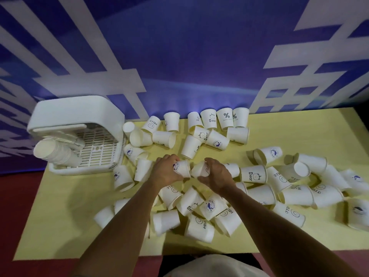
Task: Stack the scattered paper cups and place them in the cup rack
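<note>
Left hand (pixel 166 170) and right hand (pixel 216 173) each grip 1 cup.

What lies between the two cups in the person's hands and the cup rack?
Loose paper cups lie on the yellow table between the left hand, the right hand and the cup rack; lifted over them, nothing visible blocks the way.

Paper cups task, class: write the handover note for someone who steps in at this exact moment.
Left hand holds a whale-logo cup; right hand holds a second cup, the two cups close together above the table.
Cup rack at far left already holds a stack of cups lying on its side.
Left: dozens of loose cups lie scattered over the yellow table; nest them and load them into the rack.
</note>
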Demonstrator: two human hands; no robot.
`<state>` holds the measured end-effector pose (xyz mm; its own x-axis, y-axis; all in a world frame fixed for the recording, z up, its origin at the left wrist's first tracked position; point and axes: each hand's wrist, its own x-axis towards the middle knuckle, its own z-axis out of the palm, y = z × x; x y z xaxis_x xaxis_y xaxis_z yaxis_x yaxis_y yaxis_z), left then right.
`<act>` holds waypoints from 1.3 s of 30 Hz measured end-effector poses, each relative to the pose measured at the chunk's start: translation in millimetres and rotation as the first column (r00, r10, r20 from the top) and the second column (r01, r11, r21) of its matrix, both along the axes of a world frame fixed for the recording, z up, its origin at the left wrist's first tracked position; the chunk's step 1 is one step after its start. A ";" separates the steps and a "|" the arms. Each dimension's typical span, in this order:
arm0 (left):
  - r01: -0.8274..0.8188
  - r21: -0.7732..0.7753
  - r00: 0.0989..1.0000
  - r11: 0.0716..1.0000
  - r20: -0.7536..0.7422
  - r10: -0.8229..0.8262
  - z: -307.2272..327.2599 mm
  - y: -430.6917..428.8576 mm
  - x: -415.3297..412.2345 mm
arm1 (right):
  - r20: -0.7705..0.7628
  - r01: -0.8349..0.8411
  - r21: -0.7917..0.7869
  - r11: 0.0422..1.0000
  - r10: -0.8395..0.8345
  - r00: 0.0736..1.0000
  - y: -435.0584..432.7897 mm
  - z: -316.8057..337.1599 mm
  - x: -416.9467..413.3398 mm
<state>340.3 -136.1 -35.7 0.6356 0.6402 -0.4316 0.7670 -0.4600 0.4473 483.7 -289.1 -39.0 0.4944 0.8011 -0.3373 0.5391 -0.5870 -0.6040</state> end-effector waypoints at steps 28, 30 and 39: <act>-0.303 0.020 0.914 0.953 0.290 0.285 50.6 154.2 -211.6 | -0.120 0.167 0.245 0.955 -0.141 0.983 174.1 31.8 -183.0; -0.337 -0.019 0.887 0.941 0.331 0.324 47.4 171.7 -230.2 | -0.107 0.166 0.246 0.955 -0.144 0.984 192.9 31.7 -204.5; -0.383 -0.116 0.842 0.916 0.363 0.398 32.8 214.1 -245.1 | -0.095 0.245 0.270 0.931 -0.227 0.969 239.3 34.0 -253.5</act>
